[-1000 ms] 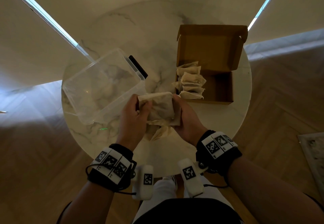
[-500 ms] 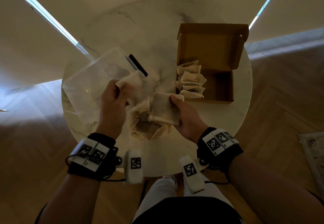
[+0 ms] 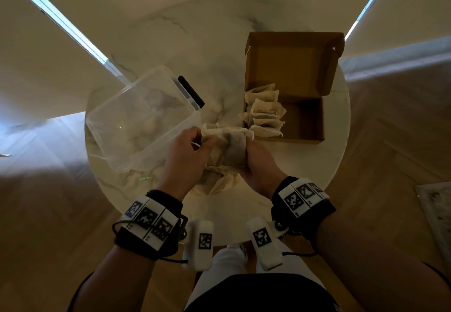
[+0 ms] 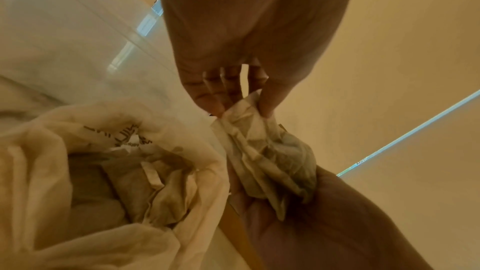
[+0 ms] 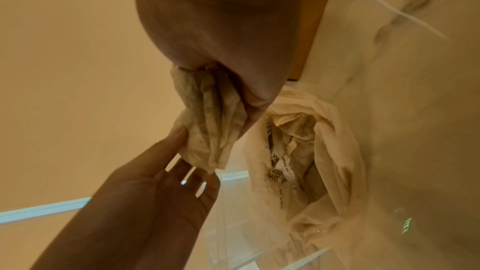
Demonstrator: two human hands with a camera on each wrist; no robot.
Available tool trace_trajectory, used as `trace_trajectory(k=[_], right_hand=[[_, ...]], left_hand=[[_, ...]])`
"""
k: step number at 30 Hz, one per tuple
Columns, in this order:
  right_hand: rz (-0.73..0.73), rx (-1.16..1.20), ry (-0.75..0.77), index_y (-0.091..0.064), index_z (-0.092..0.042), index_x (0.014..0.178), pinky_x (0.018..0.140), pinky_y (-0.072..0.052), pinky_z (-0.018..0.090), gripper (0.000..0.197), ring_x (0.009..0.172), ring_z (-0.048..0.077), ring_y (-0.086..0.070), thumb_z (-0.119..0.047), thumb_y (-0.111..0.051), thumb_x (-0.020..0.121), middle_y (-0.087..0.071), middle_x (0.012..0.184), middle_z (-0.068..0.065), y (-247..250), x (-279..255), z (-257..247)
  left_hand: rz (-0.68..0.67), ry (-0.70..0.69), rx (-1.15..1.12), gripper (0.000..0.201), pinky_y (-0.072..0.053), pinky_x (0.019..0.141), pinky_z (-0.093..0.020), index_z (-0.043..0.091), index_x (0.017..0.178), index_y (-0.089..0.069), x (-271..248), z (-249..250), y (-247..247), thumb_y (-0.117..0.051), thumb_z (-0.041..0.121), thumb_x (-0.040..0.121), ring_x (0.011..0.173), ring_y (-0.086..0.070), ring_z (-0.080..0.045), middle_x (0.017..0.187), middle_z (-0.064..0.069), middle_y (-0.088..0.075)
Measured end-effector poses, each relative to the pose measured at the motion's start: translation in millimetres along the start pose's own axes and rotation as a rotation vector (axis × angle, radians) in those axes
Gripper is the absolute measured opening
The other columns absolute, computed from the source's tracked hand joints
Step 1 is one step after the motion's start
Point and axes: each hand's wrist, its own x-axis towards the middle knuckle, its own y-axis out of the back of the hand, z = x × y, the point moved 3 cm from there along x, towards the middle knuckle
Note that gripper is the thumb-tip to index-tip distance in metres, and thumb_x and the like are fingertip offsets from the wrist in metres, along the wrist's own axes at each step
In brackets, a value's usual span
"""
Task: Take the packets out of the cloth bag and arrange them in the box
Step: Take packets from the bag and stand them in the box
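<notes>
Both pinching one crumpled packet (image 3: 231, 145): left hand (image 3: 188, 155) at its nine o'clock end, right hand (image 3: 258, 162) nearer the cardboard box (image 3: 314, 118), at one o'clock.

Clear tub (image 3: 136, 121) (marble table (image 3: 219, 50))

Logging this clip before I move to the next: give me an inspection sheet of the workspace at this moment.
Surface: round marble table.
Job's things: cardboard box open, a row of packets along its left side; cloth bag open, more inside.
Clutter: clear plastic tub, tilted.
Grips: left hand pinches one end of a crumpled packet; right hand grips the other end.
Cables: a thin black one at each wristband.
Surroundings: wooden floor, pale walls, rug edge at right.
</notes>
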Motion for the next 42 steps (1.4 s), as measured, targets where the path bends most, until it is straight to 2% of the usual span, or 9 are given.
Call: trace_trajectory(k=[2,9,15,23,26,30,36,39,42], right_hand=[[-0.002,-0.003,-0.001,-0.066,-0.019,0.107,0.065,-0.058,0.028,0.032,0.087,0.015,-0.069,-0.03,-0.036,0.105,-0.073,0.098,0.002,-1,0,0],[0.018,-0.012,0.009,-0.057,-0.003,0.129,0.076,-0.057,0.034,0.048,0.103,0.025,-0.064,-0.035,-0.03,0.106,-0.065,0.121,0.02,-2,1,7],[-0.201,0.078,-0.036,-0.073,-0.009,0.093,0.078,-0.057,0.034,0.051,0.087,0.023,-0.068,-0.038,-0.032,0.098,-0.071,0.094,0.011,-5,-4,-3],[-0.098,0.116,-0.129,-0.052,-0.006,0.137,0.108,-0.041,0.052,0.07,0.124,0.034,-0.057,-0.058,-0.023,0.101,-0.059,0.134,0.018,3,4,-8],[-0.081,0.113,-0.156,-0.052,-0.001,0.135,0.093,-0.052,0.053,0.07,0.112,0.042,-0.06,-0.055,-0.023,0.102,-0.059,0.128,0.027,0,3,-10],[-0.108,0.109,-0.192,-0.057,-0.001,0.121,0.062,-0.06,0.035,0.065,0.079,0.027,-0.071,-0.052,-0.021,0.103,-0.071,0.095,0.017,1,4,-10],[-0.129,0.056,-0.248,-0.056,-0.008,0.127,0.077,-0.058,0.037,0.06,0.101,0.025,-0.068,-0.052,-0.025,0.102,-0.066,0.12,0.014,-4,-4,-11],[-0.149,-0.012,-0.211,-0.048,-0.009,0.139,0.088,-0.054,0.043,0.069,0.12,0.032,-0.058,-0.049,-0.059,0.084,-0.055,0.138,0.018,-3,-8,-9],[-0.159,-0.013,-0.282,-0.052,-0.019,0.138,0.083,-0.056,0.037,0.06,0.116,0.024,-0.062,-0.058,-0.031,0.098,-0.063,0.131,0.01,1,-9,-6]], left_hand=[[-0.016,0.029,-0.004,0.023,-0.051,0.069,-0.04,0.01,0.09,-0.056,-2,-1,-2,-0.061,0.032,0.09,0.078,-0.057,-0.024,0.085,-0.007,-0.061],[-0.104,0.096,0.041,0.022,-0.043,0.062,-0.026,0.018,0.094,-0.057,1,6,-11,-0.069,0.033,0.083,0.076,-0.056,-0.013,0.084,0.003,-0.061],[-0.038,-0.094,0.0,0.015,-0.045,0.061,-0.027,0.024,0.085,-0.057,-10,13,-14,-0.071,0.03,0.083,0.072,-0.054,-0.012,0.079,0.007,-0.058],[-0.092,-0.084,-0.228,0.018,-0.053,0.067,-0.025,0.029,0.086,-0.052,-10,10,22,-0.066,0.017,0.088,0.076,-0.063,-0.009,0.082,0.007,-0.063],[-0.084,-0.052,-0.259,0.015,-0.054,0.068,-0.024,0.025,0.087,-0.053,5,8,39,-0.065,0.015,0.088,0.083,-0.066,-0.012,0.089,0.0,-0.066],[-0.218,-0.057,-0.236,0.014,-0.052,0.06,-0.014,0.022,0.09,-0.057,17,15,45,-0.067,0.012,0.087,0.081,-0.066,-0.002,0.092,0.001,-0.067],[-0.333,-0.107,-0.123,0.019,-0.048,0.063,-0.009,0.029,0.095,-0.063,23,24,33,-0.07,0.015,0.085,0.081,-0.063,0.004,0.093,0.007,-0.066],[-0.453,-0.084,-0.131,0.019,-0.05,0.072,-0.014,0.028,0.098,-0.065,28,25,28,-0.068,0.014,0.085,0.088,-0.064,-0.001,0.097,0.005,-0.067],[-0.651,-0.062,-0.006,0.02,-0.052,0.082,-0.027,0.036,0.094,-0.066,31,21,13,-0.074,0.023,0.081,0.094,-0.064,-0.01,0.097,0.007,-0.067]])
